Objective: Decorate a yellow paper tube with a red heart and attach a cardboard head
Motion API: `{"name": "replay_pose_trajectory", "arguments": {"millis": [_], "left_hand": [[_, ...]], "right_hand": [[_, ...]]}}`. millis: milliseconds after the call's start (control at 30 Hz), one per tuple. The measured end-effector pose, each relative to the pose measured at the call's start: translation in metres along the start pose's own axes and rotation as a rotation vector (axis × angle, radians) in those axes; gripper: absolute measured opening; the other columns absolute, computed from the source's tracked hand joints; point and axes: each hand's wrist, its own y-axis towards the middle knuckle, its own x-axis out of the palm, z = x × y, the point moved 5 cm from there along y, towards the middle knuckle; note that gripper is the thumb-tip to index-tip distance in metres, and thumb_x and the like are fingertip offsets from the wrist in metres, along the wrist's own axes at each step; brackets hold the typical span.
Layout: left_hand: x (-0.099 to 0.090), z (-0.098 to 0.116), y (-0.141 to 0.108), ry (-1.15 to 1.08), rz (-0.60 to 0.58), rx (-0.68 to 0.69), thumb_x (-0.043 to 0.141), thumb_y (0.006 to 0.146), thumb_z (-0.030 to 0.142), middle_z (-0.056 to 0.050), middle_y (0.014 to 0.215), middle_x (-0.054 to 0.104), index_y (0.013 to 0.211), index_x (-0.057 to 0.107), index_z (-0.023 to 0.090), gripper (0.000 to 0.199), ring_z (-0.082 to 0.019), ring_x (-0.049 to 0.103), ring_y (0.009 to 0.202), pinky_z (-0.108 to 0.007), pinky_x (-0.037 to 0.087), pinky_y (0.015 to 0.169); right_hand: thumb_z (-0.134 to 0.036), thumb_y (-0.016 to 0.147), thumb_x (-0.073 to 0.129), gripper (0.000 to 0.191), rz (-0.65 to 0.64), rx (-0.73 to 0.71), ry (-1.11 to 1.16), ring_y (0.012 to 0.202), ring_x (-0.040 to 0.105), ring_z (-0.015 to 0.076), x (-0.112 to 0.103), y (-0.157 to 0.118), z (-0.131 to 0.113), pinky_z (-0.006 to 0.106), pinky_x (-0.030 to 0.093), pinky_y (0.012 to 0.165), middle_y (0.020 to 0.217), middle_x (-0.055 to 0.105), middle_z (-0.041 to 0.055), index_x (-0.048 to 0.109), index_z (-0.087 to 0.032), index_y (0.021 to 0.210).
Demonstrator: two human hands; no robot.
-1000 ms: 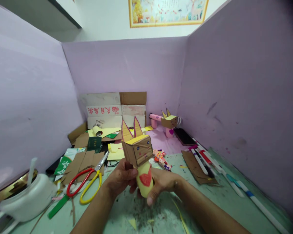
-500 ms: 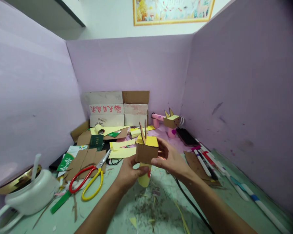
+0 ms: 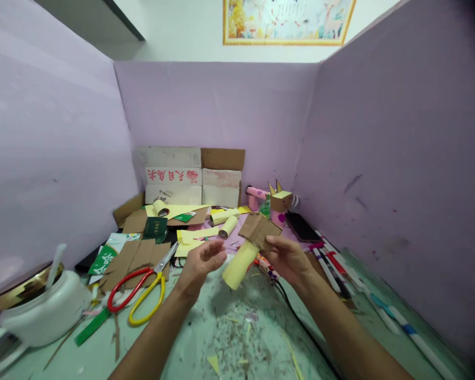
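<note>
My right hand pinches the edge of a cardboard figure between thumb and fingers, a brown box shape joined to a yellow paper tube. The figure is tilted, its brown cardboard face toward me and the tube slanting down to the left, above the table. To the left of the tube, my left hand is apart from it, holding nothing, fingers spread. Behind the figure lies a colourfully patterned tool, partly covered, with a black cord.
Red-and-yellow-handled scissors lie at left beside cardboard pieces and a white pot. A similar eared box figure stands behind, near a phone. Markers line the right. Yellow paper rolls lie behind my hands.
My left hand has let go of the figure and moved slightly left. In my right hand the figure has turned from upright to tilted, its tube now pointing down-left and its yellow top out of sight.
</note>
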Motion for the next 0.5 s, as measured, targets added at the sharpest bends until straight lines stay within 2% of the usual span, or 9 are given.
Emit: {"name": "replay_pose_trajectory", "arguments": {"millis": [100, 200, 333, 433, 500], "left_hand": [[0.01, -0.008, 0.001, 0.069, -0.153, -0.024, 0.082, 0.05, 0.052, -0.014, 0.106, 0.071, 0.105, 0.069, 0.012, 0.069, -0.03, 0.062, 0.097, -0.037, 0.046, 0.082], [0.018, -0.008, -0.002, 0.113, -0.274, -0.002, 0.079, 0.056, 0.049, -0.01, 0.1, 0.071, 0.107, 0.069, 0.013, 0.064, -0.027, 0.063, 0.091, -0.033, 0.047, 0.075], [0.018, 0.002, -0.006, 0.24, -0.235, 0.027, 0.075, 0.058, 0.045, -0.007, 0.09, 0.068, 0.102, 0.068, 0.011, 0.056, -0.02, 0.06, 0.078, -0.027, 0.046, 0.064], [0.021, 0.002, -0.009, 0.256, -0.251, -0.05, 0.073, 0.058, 0.046, -0.003, 0.08, 0.063, 0.106, 0.064, 0.01, 0.061, -0.012, 0.052, 0.056, -0.024, 0.041, 0.047], [0.023, 0.0, -0.011, 0.237, -0.258, -0.083, 0.072, 0.056, 0.045, 0.0, 0.071, 0.059, 0.103, 0.063, 0.009, 0.06, -0.009, 0.046, 0.048, -0.022, 0.038, 0.042]], "right_hand": [[-0.014, 0.058, 0.072, 0.039, -0.018, 0.01, 0.043, 0.081, 0.073, 0.0217, -0.001, 0.002, 0.003, 0.031, 0.059, 0.079, 0.078, 0.079, 0.0012, 0.07, -0.02, 0.096], [-0.014, 0.059, 0.07, 0.045, -0.039, 0.016, 0.078, 0.083, 0.073, 0.0212, 0.002, 0.001, 0.005, 0.032, 0.059, 0.08, 0.083, 0.079, -0.0004, 0.069, -0.023, 0.103], [-0.014, 0.06, 0.066, 0.05, -0.065, 0.027, 0.107, 0.084, 0.073, 0.0187, 0.002, -0.001, 0.006, 0.029, 0.059, 0.078, 0.085, 0.079, -0.0024, 0.066, -0.025, 0.109], [-0.013, 0.058, 0.065, 0.053, -0.084, 0.045, 0.107, 0.084, 0.073, 0.0184, 0.002, -0.002, 0.007, 0.028, 0.057, 0.079, 0.083, 0.079, -0.0022, 0.066, -0.025, 0.11], [-0.013, 0.058, 0.065, 0.052, -0.093, 0.054, 0.106, 0.084, 0.073, 0.0199, 0.004, -0.003, 0.007, 0.031, 0.056, 0.082, 0.083, 0.079, -0.0012, 0.066, -0.024, 0.109]]}}
